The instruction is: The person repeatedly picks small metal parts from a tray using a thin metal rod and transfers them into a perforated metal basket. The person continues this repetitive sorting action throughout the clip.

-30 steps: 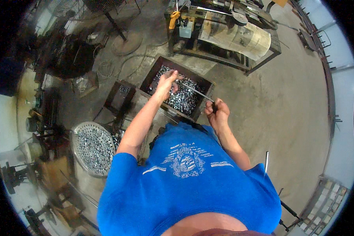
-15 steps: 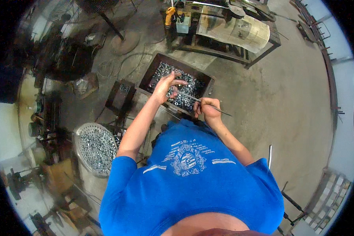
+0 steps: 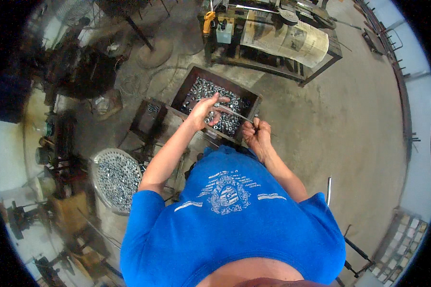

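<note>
A thin metal rod [image 3: 238, 114] slants over the near side of a dark metal box [image 3: 178, 98] that holds many loose nuts [image 3: 234, 125]. My right hand [image 3: 257, 135] is closed around the rod's near end, just outside the box's right corner. Over the nuts, my left hand [image 3: 207, 113] has its thumb and fingers apart, curved around the rod's far end. Whether its fingertips touch the rod or a nut is too small to make out.
To the left lies a smaller dark tray [image 3: 147, 117] with a few metal pieces. A round perforated basket [image 3: 98, 184] of nuts stands at lower left. Ahead is a metal workbench [image 3: 316, 71] with newspaper [image 3: 285, 40]. A round-based stand [image 3: 154, 53] is at far left.
My right hand has turned and its grip has shifted along the rod, so less rod sticks out past it. My left hand has moved slightly right over the nuts.
</note>
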Motion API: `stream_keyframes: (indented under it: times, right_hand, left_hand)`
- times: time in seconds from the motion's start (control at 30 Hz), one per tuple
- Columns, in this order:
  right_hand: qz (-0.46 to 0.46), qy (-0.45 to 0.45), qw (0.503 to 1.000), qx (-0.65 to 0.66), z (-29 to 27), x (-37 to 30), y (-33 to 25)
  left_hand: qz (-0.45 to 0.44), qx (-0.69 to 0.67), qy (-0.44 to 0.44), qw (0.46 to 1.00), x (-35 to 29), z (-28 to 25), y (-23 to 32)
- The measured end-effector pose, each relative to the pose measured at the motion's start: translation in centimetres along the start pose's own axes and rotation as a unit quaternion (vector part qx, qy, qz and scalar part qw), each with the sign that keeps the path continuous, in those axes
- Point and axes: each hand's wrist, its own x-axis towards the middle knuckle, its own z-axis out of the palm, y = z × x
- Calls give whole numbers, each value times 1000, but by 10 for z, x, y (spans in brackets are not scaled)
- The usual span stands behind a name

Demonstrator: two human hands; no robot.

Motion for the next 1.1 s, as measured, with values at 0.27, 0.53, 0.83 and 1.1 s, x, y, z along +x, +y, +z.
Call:
stream_keyframes:
  times: [0.27, 0.53, 0.83, 1.1]
  right_hand:
    - [-47, -12, 997, -56, 6, -4, -2]
    - [-67, -56, 981, -173, 31, -7, 13]
    - [-142, -146, 952, -229, 25, -27, -16]
    - [-189, -185, 862, -432, 33, -23, 9]
  left_hand:
    - [139, 45, 55, 988, -4, 6, -25]
    - [44, -11, 55, 997, -4, 37, -40]
    - [59, -28, 159, 985, 30, -41, -21]
    - [52, 5, 114, 992, 24, -11, -12]
